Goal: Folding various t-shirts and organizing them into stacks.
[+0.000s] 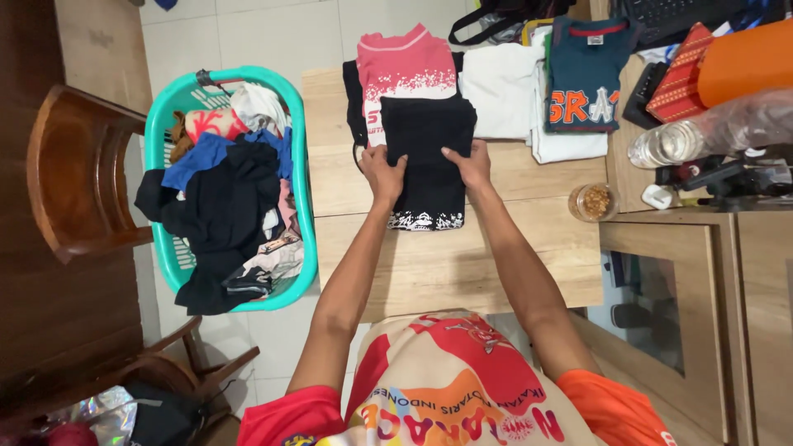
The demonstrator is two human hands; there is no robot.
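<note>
from the head view: left hand (382,175) and right hand (472,165) pressed flat, fingers loose, on a folded black garment (427,157) on the wooden table (462,264); could slide onto the pink shirt (406,66); teal basket (301,190) heaped with unfolded clothes (223,198); glass jar (591,201) holding brownish bits.

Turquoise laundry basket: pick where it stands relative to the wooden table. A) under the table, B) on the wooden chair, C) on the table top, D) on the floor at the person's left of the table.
D: the turquoise laundry basket, heaped with clothes, stands on the tiled floor against the left edge of the wooden table.
</note>
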